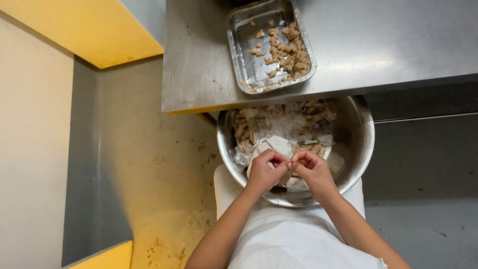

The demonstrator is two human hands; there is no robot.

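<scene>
My left hand (264, 172) & right hand (311, 169) meet over the steel bowl (358, 144) on my lap, both w/ fingers pinched shut on one small wrapped piece (288, 167) btwn them. Bowl's full of clear-wrapped pieces (279, 124). Tray (241, 45) of unwrapped brown bits (289, 50) sits on worktop (378, 45) just beyond.

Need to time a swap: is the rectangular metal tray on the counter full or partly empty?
Partly empty. In the tray, brown pieces crowd the right side; the left shows bare metal.
</scene>
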